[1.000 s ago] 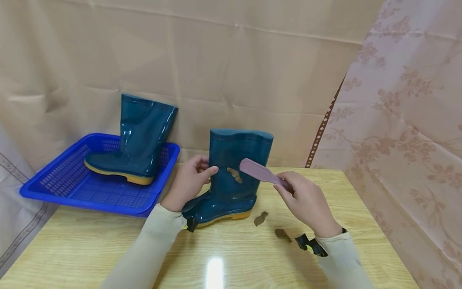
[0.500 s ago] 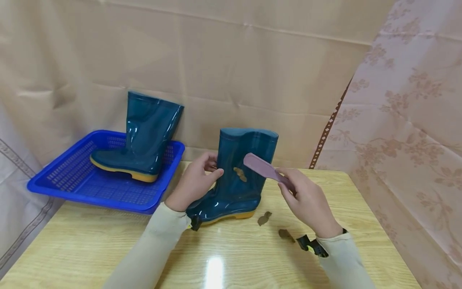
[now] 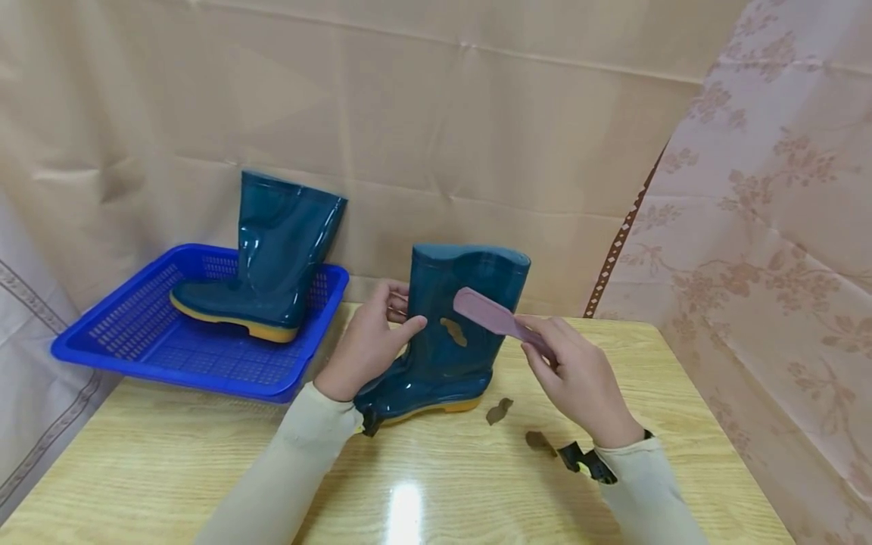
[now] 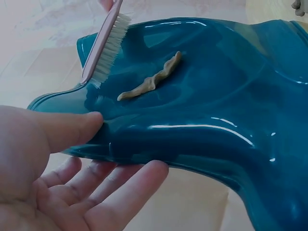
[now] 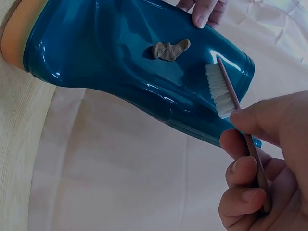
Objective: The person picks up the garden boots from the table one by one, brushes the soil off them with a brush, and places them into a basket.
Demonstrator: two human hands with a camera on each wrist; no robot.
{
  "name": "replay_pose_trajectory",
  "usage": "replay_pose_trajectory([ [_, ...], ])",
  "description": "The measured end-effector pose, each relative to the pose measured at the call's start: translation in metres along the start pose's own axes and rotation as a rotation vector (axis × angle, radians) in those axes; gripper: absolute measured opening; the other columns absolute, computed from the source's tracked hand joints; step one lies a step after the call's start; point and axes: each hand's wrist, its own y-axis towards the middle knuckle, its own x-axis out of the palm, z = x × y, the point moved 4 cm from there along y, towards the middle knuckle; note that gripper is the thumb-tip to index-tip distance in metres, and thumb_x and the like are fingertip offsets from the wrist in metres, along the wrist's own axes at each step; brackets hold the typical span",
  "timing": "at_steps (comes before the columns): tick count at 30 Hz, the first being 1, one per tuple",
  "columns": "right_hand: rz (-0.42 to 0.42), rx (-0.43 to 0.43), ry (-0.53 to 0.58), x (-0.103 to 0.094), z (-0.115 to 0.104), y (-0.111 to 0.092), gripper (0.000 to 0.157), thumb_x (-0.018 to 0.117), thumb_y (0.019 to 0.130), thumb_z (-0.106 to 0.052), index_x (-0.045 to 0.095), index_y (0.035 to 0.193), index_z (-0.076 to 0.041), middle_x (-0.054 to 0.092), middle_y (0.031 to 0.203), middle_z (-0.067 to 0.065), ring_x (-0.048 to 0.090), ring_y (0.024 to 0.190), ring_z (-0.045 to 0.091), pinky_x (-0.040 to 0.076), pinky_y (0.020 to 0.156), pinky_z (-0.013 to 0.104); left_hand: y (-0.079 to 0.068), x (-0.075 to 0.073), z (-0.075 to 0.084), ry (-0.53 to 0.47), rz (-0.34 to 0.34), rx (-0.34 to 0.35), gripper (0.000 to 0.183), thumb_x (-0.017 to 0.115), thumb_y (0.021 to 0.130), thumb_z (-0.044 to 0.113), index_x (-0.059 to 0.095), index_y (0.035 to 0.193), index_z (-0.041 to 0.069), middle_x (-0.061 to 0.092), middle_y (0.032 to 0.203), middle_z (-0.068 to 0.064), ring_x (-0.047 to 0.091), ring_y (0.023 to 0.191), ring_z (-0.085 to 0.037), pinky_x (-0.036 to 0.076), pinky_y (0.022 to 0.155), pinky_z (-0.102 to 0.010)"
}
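Observation:
A dark teal rubber boot (image 3: 436, 363) with a yellow sole stands on the table. My left hand (image 3: 368, 341) holds the front edge of its shaft, thumb on the near side, fingers behind. Brown mud-like lump (image 3: 453, 331) sticks to the shaft; the left wrist view shows it as a raised strip (image 4: 153, 82). In my right hand (image 3: 579, 371) is a pinkish-purple brush (image 3: 485, 312), gripped by its handle. Its white bristles (image 5: 219, 91) face the upper shaft, touching or very close to it, beside the lump.
Two brown pieces, one by the heel (image 3: 499, 411) and another (image 3: 540, 443) near my right wrist, lie on the wooden table (image 3: 436, 469). A blue plastic basket (image 3: 78, 341) at left holds a second teal boot (image 3: 272, 265). A beige curtain (image 3: 511, 151) hangs behind.
The head view has shifted slightly, moving the scene rightward in it. Most recently, the boot's upper shaft tips slightly and the brush shifts a little left. Both hands keep their holds.

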Motion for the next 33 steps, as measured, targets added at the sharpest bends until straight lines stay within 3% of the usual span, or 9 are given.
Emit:
replay_pose_trajectory([
  [6,0.028,-0.017,0.000,0.000,0.000,0.000,0.041,0.072,0.092,-0.004,0.070,0.132,-0.013,0.062,0.091,-0.004,0.042,0.064,0.006,0.034,0.051,0.022,0.003,0.005,0.001,-0.016,0.023,0.031,0.033,0.071,0.099,0.019,0.052,0.125,0.013,0.063,0.112,-0.006,0.063,0.107,-0.025,0.060,0.086,-0.042],
  [10,0.046,-0.041,0.014,-0.001,-0.007,0.005,0.040,0.076,0.093,-0.007,0.071,0.132,-0.014,0.062,0.089,-0.005,0.043,0.065,0.005,0.036,0.052,0.022,0.005,0.004,0.001,-0.011,0.030,0.007,0.037,0.070,0.100,0.020,0.049,0.130,0.013,0.062,0.119,-0.007,0.063,0.111,-0.026,0.061,0.087,-0.043],
  [14,0.053,-0.064,0.020,-0.003,-0.017,0.007,0.042,0.079,0.091,-0.006,0.072,0.132,-0.013,0.063,0.089,-0.004,0.043,0.064,0.005,0.036,0.051,0.021,0.005,0.004,0.002,-0.013,-0.006,-0.006,0.046,0.069,0.101,0.018,0.045,0.140,0.013,0.059,0.128,-0.008,0.062,0.118,-0.027,0.060,0.092,-0.045],
  [19,0.043,-0.079,0.005,-0.003,-0.020,0.006,0.041,0.080,0.090,-0.006,0.073,0.131,-0.012,0.065,0.089,-0.002,0.042,0.062,0.004,0.036,0.050,0.020,0.004,0.002,0.002,-0.001,-0.027,0.003,0.044,0.069,0.101,0.012,0.048,0.139,0.015,0.060,0.127,-0.007,0.063,0.118,-0.026,0.059,0.093,-0.045],
  [29,0.038,0.018,0.035,-0.002,-0.014,0.002,0.040,0.075,0.094,-0.006,0.069,0.134,-0.010,0.063,0.091,-0.002,0.045,0.066,0.007,0.038,0.053,0.022,0.004,-0.001,-0.011,-0.076,0.074,-0.099,0.035,0.069,0.100,0.012,0.055,0.132,0.008,0.064,0.117,-0.012,0.068,0.106,-0.027,0.061,0.087,-0.042],
  [33,0.032,0.052,0.031,-0.002,-0.011,0.001,0.042,0.074,0.095,-0.007,0.068,0.136,-0.013,0.060,0.089,-0.003,0.045,0.066,0.008,0.037,0.053,0.023,0.004,-0.001,-0.015,-0.103,0.136,-0.105,0.030,0.070,0.100,0.014,0.057,0.127,0.006,0.065,0.116,-0.013,0.066,0.104,-0.028,0.061,0.087,-0.041],
])
